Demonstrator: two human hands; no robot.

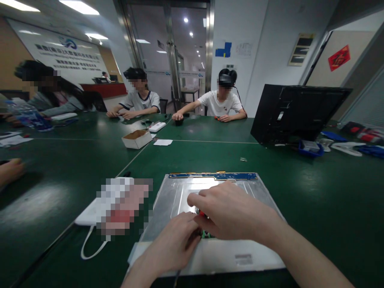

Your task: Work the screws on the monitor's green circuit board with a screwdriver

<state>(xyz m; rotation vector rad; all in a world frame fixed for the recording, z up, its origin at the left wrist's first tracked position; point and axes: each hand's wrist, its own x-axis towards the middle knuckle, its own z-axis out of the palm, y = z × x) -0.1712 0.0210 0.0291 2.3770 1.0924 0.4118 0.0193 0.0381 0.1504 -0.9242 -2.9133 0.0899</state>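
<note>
In front of me lies a flat silver display panel, with a blue circuit strip along its far edge and a pale band along its near edge. My right hand is closed over its middle, around a red-handled tool that is mostly hidden by the fingers. Close beside it, my left hand rests on the panel with fingers curled in; what they pinch is hidden. Below the two hands a small part of a green circuit board shows. A dark cable comes out at the near edge.
Left of the panel lies a white device with a strap, partly blurred. Farther off are a cardboard box, a white card and a large black monitor. A blue tray sits beside the monitor. Several people sit around the green table.
</note>
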